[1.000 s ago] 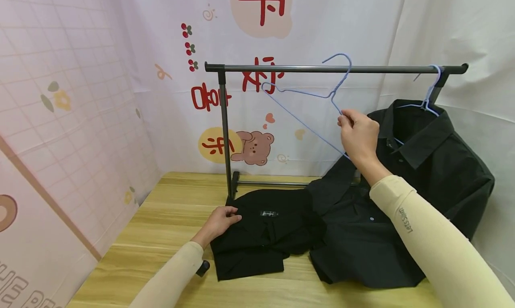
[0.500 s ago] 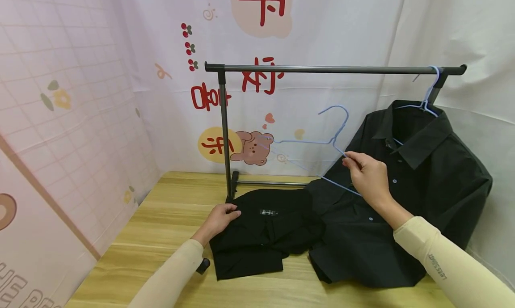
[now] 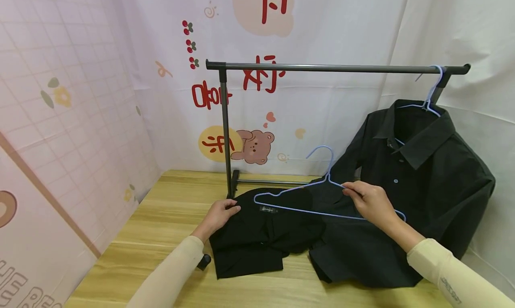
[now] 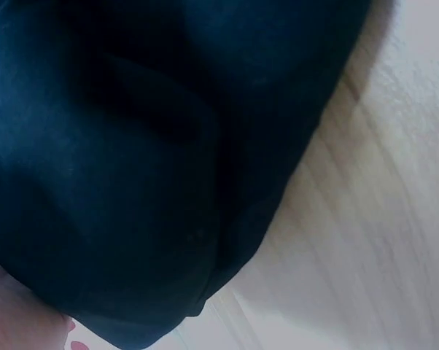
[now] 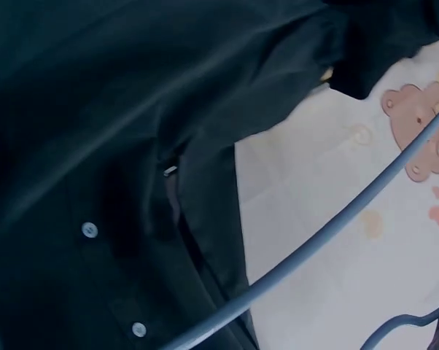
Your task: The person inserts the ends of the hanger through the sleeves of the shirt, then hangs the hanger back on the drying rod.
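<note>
- Hanger [image 3: 328, 177], blue wire: held aloft in the right hand [image 3: 372, 203], thumb and fingers pinching its right shoulder; hook upright, left of the hand; lower bar passing behind the hand.
- Shirt [image 3: 249, 236], black: spread on the table [image 3: 161, 218], below the hanger's left end.
- Left hand [image 3: 219, 215]: on the shirt's left edge, near the rack's foot; whether it pinches cloth or only rests there, cannot tell.
- Hung shirt [image 3: 430, 183], black, pale buttons [image 5: 90, 230]: on a second hanger [image 3: 428, 103] at the rail's right end, just beside the right hand; boundary with the spread shirt hard to make out.
- Rack [image 3: 301, 68], grey: rail well above the held hook; backdrop [image 3: 342, 26] showing between left post and second hanger.
- Edges: bare wood left of the spread shirt and along its near side.
- Label [image 3: 268, 209], inside the spread shirt: blurred.
- Writing: red characters on the backdrop, 乐 on a yellow disc [image 3: 219, 143]; lettering on the right sleeve [image 3: 451, 290], unreadable.
</note>
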Demonstrator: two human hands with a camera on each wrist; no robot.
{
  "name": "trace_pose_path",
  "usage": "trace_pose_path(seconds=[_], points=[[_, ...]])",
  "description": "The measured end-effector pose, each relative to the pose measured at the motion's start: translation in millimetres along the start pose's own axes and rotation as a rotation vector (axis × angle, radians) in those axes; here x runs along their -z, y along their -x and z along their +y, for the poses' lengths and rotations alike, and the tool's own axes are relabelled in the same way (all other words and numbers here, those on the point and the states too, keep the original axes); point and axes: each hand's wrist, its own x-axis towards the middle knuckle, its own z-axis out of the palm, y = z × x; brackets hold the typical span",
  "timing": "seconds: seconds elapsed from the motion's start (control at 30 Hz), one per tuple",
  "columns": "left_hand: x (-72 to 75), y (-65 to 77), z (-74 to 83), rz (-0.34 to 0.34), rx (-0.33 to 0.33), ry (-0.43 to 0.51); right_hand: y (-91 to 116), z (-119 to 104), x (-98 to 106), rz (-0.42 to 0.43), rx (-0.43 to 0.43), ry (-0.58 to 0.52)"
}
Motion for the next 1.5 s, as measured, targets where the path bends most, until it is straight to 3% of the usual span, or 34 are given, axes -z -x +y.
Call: trace_pose_path(seconds=[0.27, 0.6, 0.77, 0.9, 1.1, 1.23, 1.5], points=[[3.6, -2.9, 4.2, -0.044, -0.016, 0.084, 13.0, 4.7, -26.2, -0.050, 0.004, 0.006], [2.0, -7.3, 14.5, -0.106, 0.002, 0.146, 3.0, -18.1, -72.5, -0.119, -0.197, -0.147], [-0.1, -11.2, 22.6, -0.135, -0.030, 0.129, -8.7, -33.4, -90.0, -0.113, -0.239, -0.170], [-3.2, -14.3, 27.9, -0.117, -0.062, 0.090, -14.4, -42.4, -101.6, -0.090, -0.264, -0.154], [-8.9, -15.1, 39.7, -0.110, -0.064, 0.043, -17.5, -54.6, -117.5, -0.073, -0.234, -0.129], [-13.9, -14.8, 50.8, -0.128, -0.062, 0.077, -21.1, -65.3, -124.2, -0.081, -0.225, -0.140], [-25.0, -15.8, 65.4, -0.109, -0.125, 0.084, -27.4, -81.1, -129.4, -0.064, -0.191, -0.160]])
